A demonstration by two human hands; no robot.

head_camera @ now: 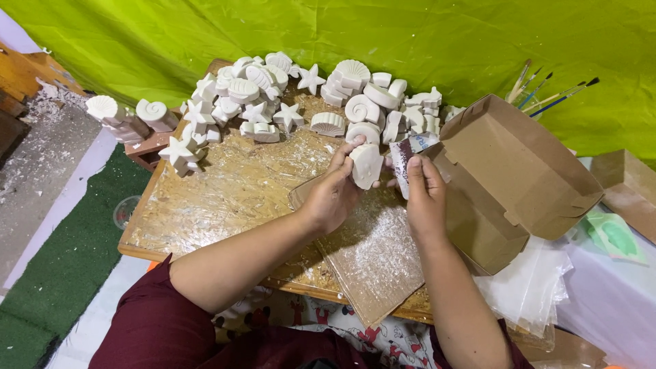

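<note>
My left hand (335,191) grips a white plaster shell cast (367,165) over a small brown board (372,256) dusted with white powder. My right hand (424,195) pinches a folded piece of sandpaper (402,158) right beside the cast's edge. Both hands hover above a plastic-wrapped wooden board (225,191). A heap of white plaster casts (301,92), stars, shells and spirals, lies at the far side of that board.
An open cardboard box (512,178) stands just right of my hands. Several paintbrushes (547,92) stick up behind it. A green mould (615,236) and clear plastic bags (529,287) lie at right. Green cloth (410,34) hangs behind; green matting (68,266) covers the floor at left.
</note>
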